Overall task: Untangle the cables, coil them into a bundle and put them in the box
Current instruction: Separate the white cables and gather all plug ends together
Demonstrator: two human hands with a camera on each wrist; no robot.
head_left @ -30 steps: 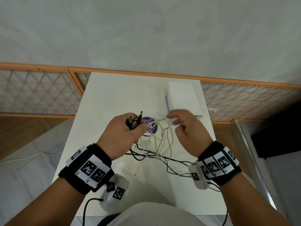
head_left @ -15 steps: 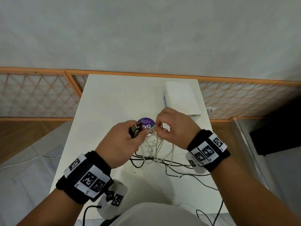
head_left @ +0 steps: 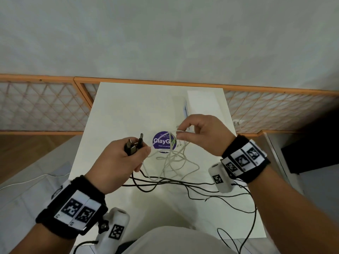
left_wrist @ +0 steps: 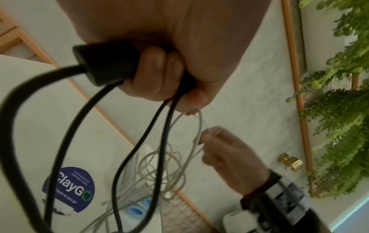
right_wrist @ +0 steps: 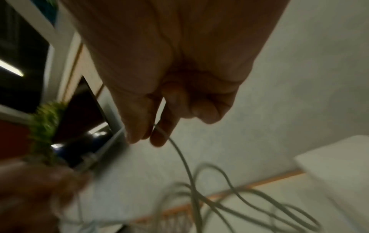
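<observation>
From the head view, the left hand [head_left: 119,158] is fisted round a cluster of black plugs [head_left: 134,145], and the right hand [head_left: 203,134] pinches a strand of the white cable [head_left: 172,158] between thumb and fingertip, lifted above the middle of the desk [head_left: 119,110]. The black cables [head_left: 192,186] trail across the near half of the desk and over its right edge. White and black strands cross under the hands, so I judge the untangling only partly done; no coil is formed. The white box [head_left: 203,101] sits at the far right corner of the desk; whether it is open, or what it holds, cannot be told.

From the left wrist, the fingers [left_wrist: 157,74] curl round black plug bodies, black leads looping down past a round purple sticker [left_wrist: 69,189].

From the right wrist, blurred, thumb and forefinger nip the white cable, which hangs in loose loops. Coiling and boxing remain.
</observation>
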